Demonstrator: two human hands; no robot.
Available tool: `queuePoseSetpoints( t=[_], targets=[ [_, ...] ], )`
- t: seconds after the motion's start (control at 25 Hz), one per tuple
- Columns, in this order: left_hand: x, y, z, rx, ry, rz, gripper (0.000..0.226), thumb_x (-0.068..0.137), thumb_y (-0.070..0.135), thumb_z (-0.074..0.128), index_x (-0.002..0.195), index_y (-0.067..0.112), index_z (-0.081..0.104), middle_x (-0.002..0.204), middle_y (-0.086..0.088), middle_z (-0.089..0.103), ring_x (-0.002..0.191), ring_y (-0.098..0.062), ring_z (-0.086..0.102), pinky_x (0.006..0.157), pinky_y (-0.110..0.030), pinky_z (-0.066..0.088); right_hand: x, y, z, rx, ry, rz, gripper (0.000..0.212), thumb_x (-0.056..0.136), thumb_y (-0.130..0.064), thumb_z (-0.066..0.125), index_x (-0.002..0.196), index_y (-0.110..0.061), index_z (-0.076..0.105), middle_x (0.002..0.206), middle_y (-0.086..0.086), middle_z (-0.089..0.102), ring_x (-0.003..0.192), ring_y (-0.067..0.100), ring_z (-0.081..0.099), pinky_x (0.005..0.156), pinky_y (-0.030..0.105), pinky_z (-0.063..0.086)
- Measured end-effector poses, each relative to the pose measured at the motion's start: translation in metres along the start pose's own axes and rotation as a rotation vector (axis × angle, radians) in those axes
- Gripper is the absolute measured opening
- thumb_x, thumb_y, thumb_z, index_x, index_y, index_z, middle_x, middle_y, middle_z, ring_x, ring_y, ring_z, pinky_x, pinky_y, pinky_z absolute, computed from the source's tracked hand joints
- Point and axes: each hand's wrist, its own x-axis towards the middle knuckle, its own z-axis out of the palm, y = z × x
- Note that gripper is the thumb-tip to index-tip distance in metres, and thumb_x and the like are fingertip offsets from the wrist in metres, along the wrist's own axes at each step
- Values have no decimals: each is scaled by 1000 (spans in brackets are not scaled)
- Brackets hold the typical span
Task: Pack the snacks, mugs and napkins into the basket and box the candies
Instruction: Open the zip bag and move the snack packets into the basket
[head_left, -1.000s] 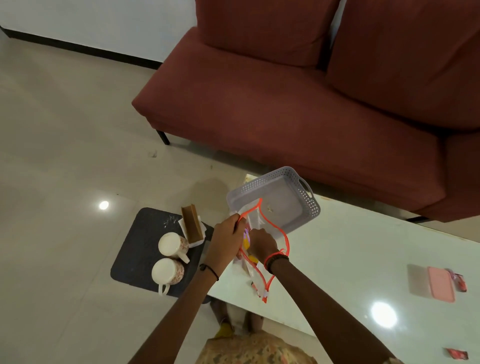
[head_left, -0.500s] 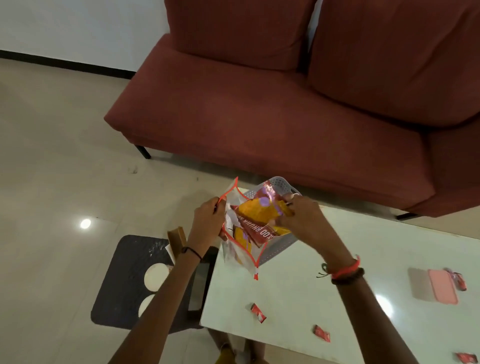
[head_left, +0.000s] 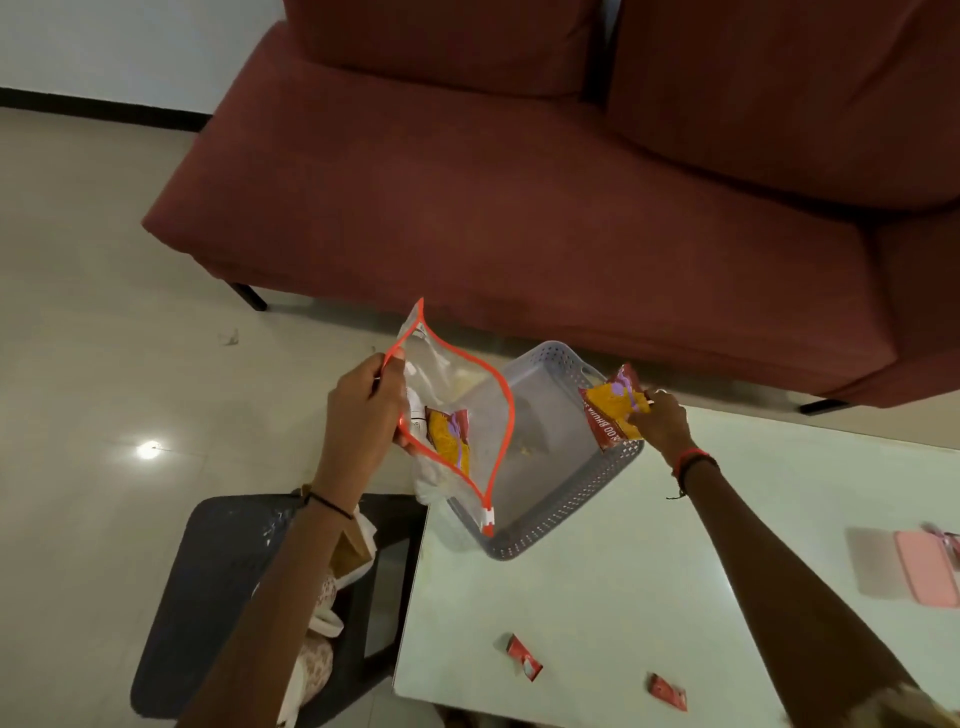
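The right hand (head_left: 657, 421) is pinched on a light, crinkly snack packet (head_left: 613, 410) over the basket (head_left: 566, 509), best held by its edge, while the left hand (head_left: 363, 415) clamps the floppy zip bag (head_left: 457, 410) rim.

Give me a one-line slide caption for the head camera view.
Left hand holds open a clear zip bag while right hand carries a snack packet over the grey basket.

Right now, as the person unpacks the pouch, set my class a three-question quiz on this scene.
1. True or false: the right hand holds a snack packet over the basket.
2. What does the left hand grip?
3. How many candies lie on the near part of the table? A) none B) two C) five

Key: 1 true. 2 the rim of the open pouch. 3 B.
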Motion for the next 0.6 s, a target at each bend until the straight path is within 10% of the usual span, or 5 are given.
queuePoseSetpoints(
  t=[0.16, 0.6],
  targets=[
    [2, -15, -4, 18, 20, 25, 32, 94, 29, 41, 63, 24, 47, 54, -1, 47, 38, -6, 50, 38, -7, 39, 27, 30, 29, -51, -25, 66, 36, 81, -2, 57, 117, -1, 58, 121, 25, 61, 114, 42, 53, 95, 41, 43],
    [-2, -47, -3, -18, 22, 33, 30, 93, 30, 42, 64, 25, 49, 45, 15, 54, 42, -4, 52, 50, -20, 45, 56, 58, 51, -140, -91, 29, 29, 85, -4, 53, 113, 4, 56, 120, 26, 60, 113, 43, 53, 95, 43, 42]
  ],
)
